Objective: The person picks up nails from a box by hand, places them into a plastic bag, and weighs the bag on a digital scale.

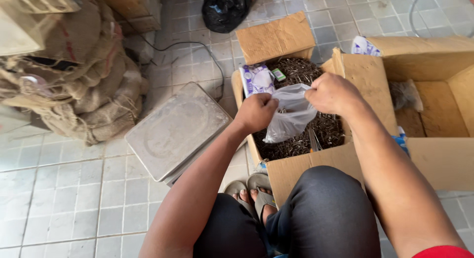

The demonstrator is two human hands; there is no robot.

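Both hands grip the mouth of 1 clear plastic bag (pixel 291 112) over the cardboard box of nails (pixel 296 139): left hand (pixel 256 112) pinching one edge closed-fingered, right hand (pixel 333 93) pinching the other. Best to keep the mouth stretched wide and low over the nails, I judge. Counted: 2 open boxes, 1 metal scale (pixel 175 132), 1 black bag (pixel 224 8).

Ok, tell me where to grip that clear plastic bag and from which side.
Grip the clear plastic bag at its top rim, from above on both sides, as the left hand and right hand do now. It hangs limp over the box of nails; only the pinched rim seems to keep its mouth open.
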